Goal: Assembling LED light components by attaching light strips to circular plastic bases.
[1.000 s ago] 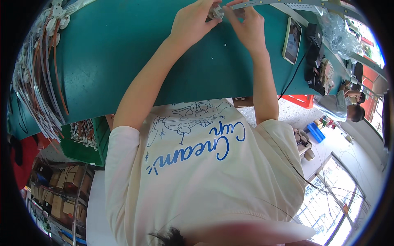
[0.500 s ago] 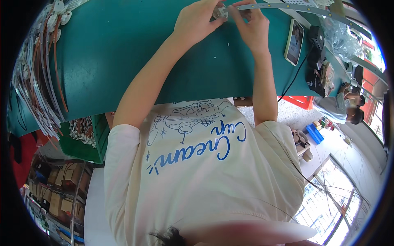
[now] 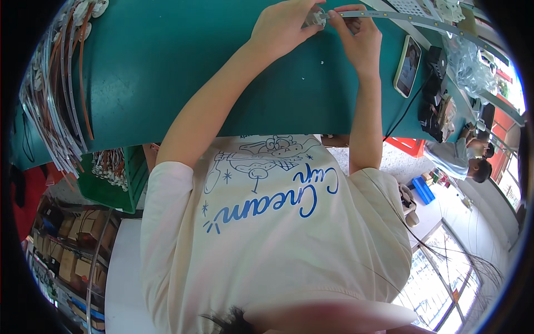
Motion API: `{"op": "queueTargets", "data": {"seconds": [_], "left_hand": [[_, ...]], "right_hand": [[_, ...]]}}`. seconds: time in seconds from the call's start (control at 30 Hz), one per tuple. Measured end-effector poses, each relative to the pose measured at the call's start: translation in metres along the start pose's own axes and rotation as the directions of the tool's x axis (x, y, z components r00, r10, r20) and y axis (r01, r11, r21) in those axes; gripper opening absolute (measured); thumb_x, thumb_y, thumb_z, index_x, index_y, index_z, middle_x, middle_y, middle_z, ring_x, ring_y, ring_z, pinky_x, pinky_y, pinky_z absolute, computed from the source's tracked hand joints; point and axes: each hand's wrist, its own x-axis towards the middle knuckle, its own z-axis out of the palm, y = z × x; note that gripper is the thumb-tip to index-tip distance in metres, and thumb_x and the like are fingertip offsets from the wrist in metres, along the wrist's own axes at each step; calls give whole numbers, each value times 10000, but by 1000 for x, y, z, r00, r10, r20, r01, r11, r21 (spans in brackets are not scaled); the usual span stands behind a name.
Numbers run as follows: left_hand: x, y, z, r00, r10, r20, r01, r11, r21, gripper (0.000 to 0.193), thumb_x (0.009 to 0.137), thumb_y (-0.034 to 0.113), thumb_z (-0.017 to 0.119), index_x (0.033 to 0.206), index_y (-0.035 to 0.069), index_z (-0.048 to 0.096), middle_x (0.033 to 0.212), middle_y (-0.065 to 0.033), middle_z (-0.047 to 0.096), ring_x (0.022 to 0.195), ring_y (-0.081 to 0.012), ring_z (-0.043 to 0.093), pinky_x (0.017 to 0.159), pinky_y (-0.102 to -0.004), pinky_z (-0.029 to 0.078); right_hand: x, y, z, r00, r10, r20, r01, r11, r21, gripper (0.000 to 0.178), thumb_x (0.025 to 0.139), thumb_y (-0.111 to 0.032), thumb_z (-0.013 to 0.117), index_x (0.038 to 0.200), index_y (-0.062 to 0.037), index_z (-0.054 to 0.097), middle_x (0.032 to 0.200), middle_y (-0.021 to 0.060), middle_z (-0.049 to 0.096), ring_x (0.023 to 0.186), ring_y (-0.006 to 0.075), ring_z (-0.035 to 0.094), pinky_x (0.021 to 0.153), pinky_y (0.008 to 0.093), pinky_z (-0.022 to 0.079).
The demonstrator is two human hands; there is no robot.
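Near the top of the view my left hand [image 3: 282, 29] is closed around a small clear plastic piece [image 3: 315, 18] with a white part at its end. My right hand [image 3: 360, 44] pinches the end of a pale LED strip [image 3: 399, 18] between thumb and fingers. The strip's end points at the clear piece, close beside it; whether they touch I cannot tell. From the right hand, the strip runs off in a curve toward the upper right. Both hands are above the green tabletop [image 3: 167, 55].
Bundled LED strips [image 3: 61, 94] with white ends hang over the table's left side. A phone [image 3: 408, 65] lies at the right, beside a black cable and clear plastic bags [image 3: 470, 67]. Below the left edge stands a green crate [image 3: 133, 175]. People [image 3: 459, 158] sit farther right.
Both hands have shifted slightly right and down in the view with the clear piece and the strip. The surroundings shift too, as the head turns a little. Both grips stay the same.
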Motion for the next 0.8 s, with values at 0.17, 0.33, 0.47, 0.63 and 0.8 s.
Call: {"op": "queueTargets", "data": {"seconds": [0.17, 0.33, 0.47, 0.63, 0.8], "left_hand": [[0, -9, 8, 998, 42, -36, -41, 999, 32, 332, 804, 157, 629, 1088, 43, 500, 918, -149, 619, 826, -303, 610, 723, -343, 496], [3, 4, -3, 997, -47, 53, 48, 999, -7, 317, 812, 162, 622, 1079, 42, 502, 922, -148, 619, 835, -301, 610, 732, -339, 496], [1, -1, 0, 1000, -10, 16, 10, 1000, 0, 321, 810, 164, 623, 1080, 42, 500, 927, -150, 615, 841, -301, 607, 743, -339, 493], [1, 1, -2, 999, -28, 43, 29, 1000, -10, 330, 805, 165, 624, 1081, 36, 497, 920, -146, 614, 833, -300, 606, 736, -344, 491], [2, 2, -3, 996, -51, 75, 53, 998, -22, 336, 796, 164, 628, 1077, 35, 495, 911, -141, 615, 823, -299, 607, 716, -353, 492]], "right_hand": [[3, -2, 1, 999, -41, 11, 42, 993, -115, 129, 812, -85, 626, 855, 16, 558, 719, 116, 625, 668, 143, 636, 584, 257, 489], [3, -8, -2, 995, -102, 23, 104, 983, -149, 136, 806, -87, 627, 849, 18, 551, 715, 138, 620, 672, 184, 651, 588, 280, 498], [3, -8, -2, 997, -70, 26, 74, 981, -180, 143, 801, -90, 629, 840, 18, 544, 717, 150, 620, 678, 208, 657, 590, 298, 504], [3, -7, 1, 987, -163, 12, 162, 966, -203, 145, 797, -93, 632, 834, 12, 539, 711, 161, 618, 669, 257, 654, 577, 311, 501], [4, -10, 3, 990, -143, 20, 144, 962, -233, 138, 798, -91, 625, 822, 5, 529, 697, 160, 612, 659, 271, 648, 567, 317, 496]]}}
